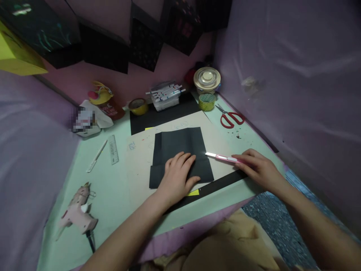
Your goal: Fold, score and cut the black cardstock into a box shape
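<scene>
A sheet of black paper [177,143] with fold creases lies on a cream board [138,162]. My left hand [179,175] rests flat on the lower part of the black paper, fingers spread. In my right hand [258,167] is a pink utility knife [225,158], its blade extended and pointing left. The blade tip is at the right edge of the black paper; whether it touches, I cannot tell. Under the board, a larger black sheet [225,180] shows along the near edge, and a bit of yellow paper [193,193] sticks out near my left wrist.
Red-handled scissors [229,119], green tape [207,102], lidded bowl [207,79], box of markers [166,98] and yellow tape [138,107] stand at the back. On the left lie a ruler [113,149], a white pen [96,156] and a glue gun [79,212]. Black paper shapes [146,43] hang above.
</scene>
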